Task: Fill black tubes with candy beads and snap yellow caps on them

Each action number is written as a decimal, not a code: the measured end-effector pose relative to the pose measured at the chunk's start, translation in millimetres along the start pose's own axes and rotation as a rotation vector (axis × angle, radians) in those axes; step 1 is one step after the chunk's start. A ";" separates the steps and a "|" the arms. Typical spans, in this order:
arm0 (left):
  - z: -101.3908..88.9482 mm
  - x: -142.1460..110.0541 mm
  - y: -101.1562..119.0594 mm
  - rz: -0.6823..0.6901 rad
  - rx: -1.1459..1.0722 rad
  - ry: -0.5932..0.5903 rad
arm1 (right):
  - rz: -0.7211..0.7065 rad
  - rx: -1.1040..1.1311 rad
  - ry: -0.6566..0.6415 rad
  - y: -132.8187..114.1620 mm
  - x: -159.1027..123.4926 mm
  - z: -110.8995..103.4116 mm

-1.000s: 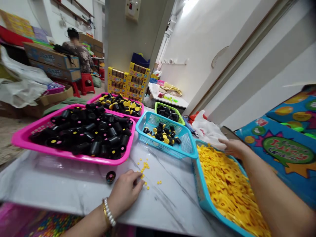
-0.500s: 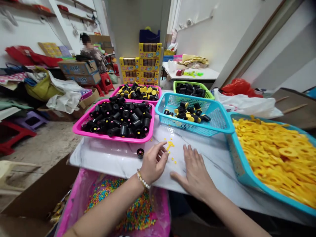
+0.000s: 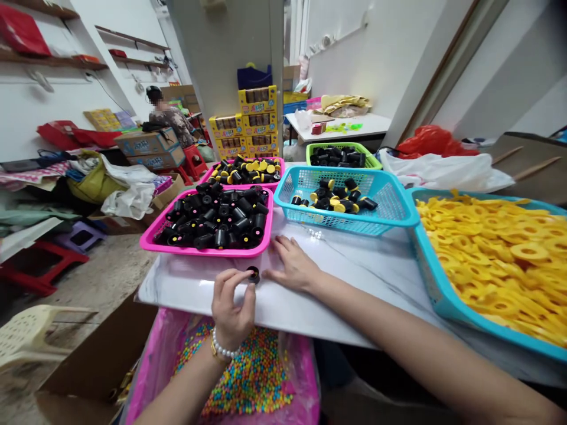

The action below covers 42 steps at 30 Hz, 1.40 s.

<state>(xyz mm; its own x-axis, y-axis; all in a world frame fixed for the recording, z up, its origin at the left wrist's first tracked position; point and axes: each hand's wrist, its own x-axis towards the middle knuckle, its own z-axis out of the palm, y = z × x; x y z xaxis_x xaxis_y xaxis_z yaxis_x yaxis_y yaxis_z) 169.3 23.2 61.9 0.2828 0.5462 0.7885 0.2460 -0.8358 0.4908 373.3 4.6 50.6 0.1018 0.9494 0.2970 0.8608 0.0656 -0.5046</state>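
My left hand [image 3: 231, 310] is curled at the near edge of the white marble table [image 3: 363, 277]. Its fingertips are closed together right beside a small black cap [image 3: 253, 273]; what they hold, if anything, is hidden. My right hand [image 3: 291, 265] lies flat on the table with the fingers stretched out, just right of the cap. Below the table edge, under my left hand, is a pink bag of small coloured beads [image 3: 252, 378]. A pink tray [image 3: 204, 251] of black cylinders stands just beyond both hands.
A blue basket [image 3: 349, 227] holds black and yellow pieces. A large blue tray [image 3: 426, 265] of yellow rings [image 3: 487, 242] is at right. A second pink tray [image 3: 283, 160] and a green basket [image 3: 341, 146] stand behind. A person [image 3: 170, 118] sits far back left. A cardboard box [image 3: 80, 366] is at lower left.
My left hand drew back from the yellow beads to the table's edge by the black cap. My right hand slid left across the table to where the beads lay; they no longer show.
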 end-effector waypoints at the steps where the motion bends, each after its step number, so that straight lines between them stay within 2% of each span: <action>1: -0.6 0.9 -3.6 -0.052 0.021 -0.007 | -0.022 0.024 0.011 -0.9 7.1 1.2; 4: 2.3 4.2 -10.4 -0.219 0.019 -0.042 | -0.069 0.095 0.052 -2.6 26.4 6.9; 7: 7.1 5.6 -14.3 -0.326 0.003 -0.106 | -0.073 0.143 0.091 -1.8 38.1 14.0; 13: 9.2 3.2 -23.9 -0.360 0.016 -0.130 | -0.102 0.149 0.086 -1.4 38.1 20.4; 18: 10.0 1.3 -31.0 -0.390 0.025 -0.167 | -0.117 0.100 0.076 -2.4 31.5 15.1; 22: 11.7 0.6 -32.9 -0.415 0.008 -0.196 | -0.126 0.082 0.082 13.8 13.6 -3.7; 28: 11.3 2.3 -28.5 -0.408 0.029 -0.218 | -0.136 0.085 0.144 55.6 -36.7 -43.1; 31: 10.9 3.0 -27.0 -0.415 0.008 -0.222 | -0.129 0.075 0.204 62.3 -57.4 -54.0; 33: 10.8 3.0 -26.9 -0.427 -0.007 -0.227 | -0.141 0.030 0.234 52.8 -64.3 -54.1; 35: 10.6 3.1 -26.9 -0.423 -0.012 -0.233 | -0.210 -0.079 0.189 31.8 -64.7 -47.4; 38: 10.3 3.8 -26.4 -0.374 0.026 -0.241 | -0.326 -0.249 -0.047 -6.4 -55.2 -28.8; 40: 10.4 4.7 -25.5 -0.331 0.062 -0.245 | -0.316 -0.296 -0.182 -23.2 -46.0 -17.8; 42: 10.7 5.4 -24.5 -0.303 0.079 -0.250 | -0.273 -0.336 -0.234 -27.5 -38.6 -13.3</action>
<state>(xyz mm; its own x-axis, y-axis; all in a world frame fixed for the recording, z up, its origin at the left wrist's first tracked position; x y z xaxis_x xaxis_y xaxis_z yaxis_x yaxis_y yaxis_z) 174.7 47.2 50.1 0.4013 0.7720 0.4930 0.4203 -0.6334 0.6497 352.3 -37.9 63.9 -0.2317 0.9573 0.1729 0.9575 0.2557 -0.1331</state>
